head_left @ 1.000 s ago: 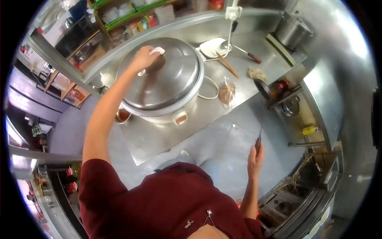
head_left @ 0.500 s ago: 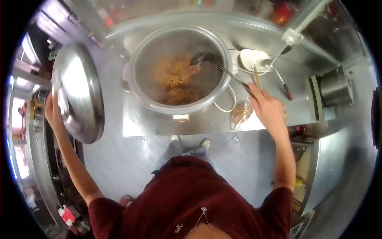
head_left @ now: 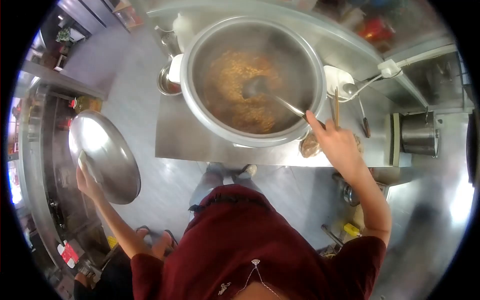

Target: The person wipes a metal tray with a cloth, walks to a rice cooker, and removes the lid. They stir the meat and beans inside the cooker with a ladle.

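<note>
A large steel pot (head_left: 200,107) stands uncovered on the steel counter (head_left: 175,140), with brownish-orange food (head_left: 232,82) steaming inside. My right hand (head_left: 336,145) grips the handle of a long ladle (head_left: 260,90); its bowl rests in the food near the pot's middle. My left hand (head_left: 86,181) holds the pot's round steel lid (head_left: 105,155) out to the left, away from the counter and lower than it, tilted on edge.
On the counter right of the pot lie a white plate (head_left: 336,80), chopsticks (head_left: 336,107), a bagged item (head_left: 310,145) and a smaller steel pot (head_left: 419,134). A small bowl (head_left: 165,85) sits left of the pot. Shelving stands at the far left.
The lid came off the pot and moved out to the left, then lower. My right hand brought the ladle up from my side and dipped it into the food.
</note>
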Action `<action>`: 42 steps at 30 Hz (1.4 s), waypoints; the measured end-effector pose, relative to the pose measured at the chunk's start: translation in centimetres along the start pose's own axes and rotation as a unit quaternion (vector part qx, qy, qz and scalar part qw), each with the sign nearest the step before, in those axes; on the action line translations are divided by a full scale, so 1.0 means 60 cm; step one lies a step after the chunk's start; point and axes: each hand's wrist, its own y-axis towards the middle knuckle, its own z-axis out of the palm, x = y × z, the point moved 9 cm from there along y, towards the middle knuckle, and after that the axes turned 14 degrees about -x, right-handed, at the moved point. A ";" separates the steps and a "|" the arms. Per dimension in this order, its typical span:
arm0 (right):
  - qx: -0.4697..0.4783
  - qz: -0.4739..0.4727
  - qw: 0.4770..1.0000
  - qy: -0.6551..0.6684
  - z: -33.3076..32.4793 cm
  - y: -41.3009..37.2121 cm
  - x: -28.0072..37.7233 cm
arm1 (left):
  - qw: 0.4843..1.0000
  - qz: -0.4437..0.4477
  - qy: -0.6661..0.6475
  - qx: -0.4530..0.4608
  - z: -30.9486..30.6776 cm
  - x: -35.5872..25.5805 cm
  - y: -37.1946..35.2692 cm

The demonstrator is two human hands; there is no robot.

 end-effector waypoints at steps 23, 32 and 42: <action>-0.021 -0.043 0.998 0.035 0.022 0.212 0.025 | 0.998 -0.026 -0.050 0.038 0.084 0.096 0.041; 0.027 -0.086 0.995 0.042 0.046 0.227 0.011 | 0.999 -0.016 -0.038 0.021 0.022 0.108 0.003; -0.005 -0.119 0.993 -0.016 -0.058 0.179 -0.008 | 0.999 -0.029 0.016 0.005 0.004 0.070 -0.011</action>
